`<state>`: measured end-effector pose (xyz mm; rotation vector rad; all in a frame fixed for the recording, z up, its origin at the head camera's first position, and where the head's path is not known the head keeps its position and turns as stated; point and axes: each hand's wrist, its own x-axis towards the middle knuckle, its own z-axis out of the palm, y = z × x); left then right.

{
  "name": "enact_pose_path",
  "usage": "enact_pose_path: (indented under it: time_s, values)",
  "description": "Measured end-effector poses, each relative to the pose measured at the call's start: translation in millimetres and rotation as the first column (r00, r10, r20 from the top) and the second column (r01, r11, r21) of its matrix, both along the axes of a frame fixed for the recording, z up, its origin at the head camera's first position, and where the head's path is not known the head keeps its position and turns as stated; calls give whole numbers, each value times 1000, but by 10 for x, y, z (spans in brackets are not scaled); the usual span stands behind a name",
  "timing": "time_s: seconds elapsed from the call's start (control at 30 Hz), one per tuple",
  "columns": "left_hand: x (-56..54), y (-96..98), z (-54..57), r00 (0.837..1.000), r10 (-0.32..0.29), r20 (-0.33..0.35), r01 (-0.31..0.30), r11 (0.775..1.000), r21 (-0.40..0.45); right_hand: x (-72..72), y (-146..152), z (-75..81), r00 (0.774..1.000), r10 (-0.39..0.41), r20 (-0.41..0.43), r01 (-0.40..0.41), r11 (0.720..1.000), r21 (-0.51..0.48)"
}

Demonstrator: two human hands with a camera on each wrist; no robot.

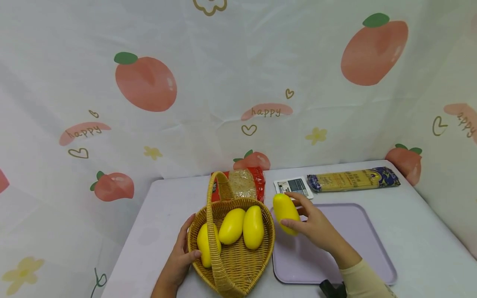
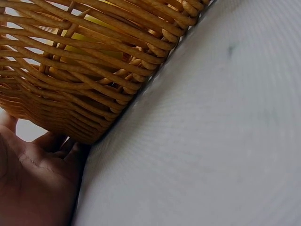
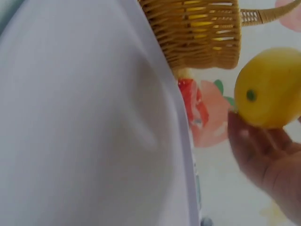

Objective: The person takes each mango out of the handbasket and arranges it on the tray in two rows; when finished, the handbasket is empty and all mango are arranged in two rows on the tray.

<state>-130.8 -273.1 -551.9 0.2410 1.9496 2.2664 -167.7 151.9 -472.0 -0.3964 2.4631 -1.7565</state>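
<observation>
My right hand (image 1: 316,227) grips a yellow mango (image 1: 285,211) between thumb and fingers, over the left part of a light purple tray (image 1: 335,265). In the right wrist view the mango (image 3: 270,89) is raised above the tray, its stem end showing. A wicker basket (image 1: 268,252) with a tall arched handle stands just left of the tray. My left hand (image 1: 178,258) holds its left side, thumb over the rim and fingers along the outer wall. Inside the basket lie three yellow mangoes (image 1: 253,227), the leftmost partly behind the handle.
Behind the basket lies a red packet with a clear window (image 1: 244,184). A small white labelled pack (image 1: 294,186) and a long bag of noodles (image 1: 354,179) lie behind the tray. A fruit-printed cloth (image 1: 208,82) hangs along the back edge of the white table (image 1: 149,231).
</observation>
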Motion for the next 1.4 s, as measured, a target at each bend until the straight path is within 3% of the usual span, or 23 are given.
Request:
enact_pose_path:
  time_s: [0.23,0.33,0.6,0.77,0.93,1.4]
  values:
    - [3,-4,4,1000,-3,-9,3,1000,-2,-43,37,-54,994,-74,78,65,992,108]
    - [0,-1,5,1000,5,-5,-6,1000,-10,-64,49,-95,992,-103,69,91,983,158]
    - [15,9,14,1000,-1,11,1,1000,-7,-53,165,-239,981,-194,-10,184,912,367]
    - [-2,1,16,1000,-2,-6,2,1000,-11,-75,228,-276,973,-231,-24,218,874,435]
    - [2,-8,10,1000,-3,-9,3,1000,-3,-64,240,-285,969,-245,-33,233,856,462]
    - [-9,-7,-5,1000,4,5,-4,1000,-1,44,307,-180,977,-210,-33,199,848,492]
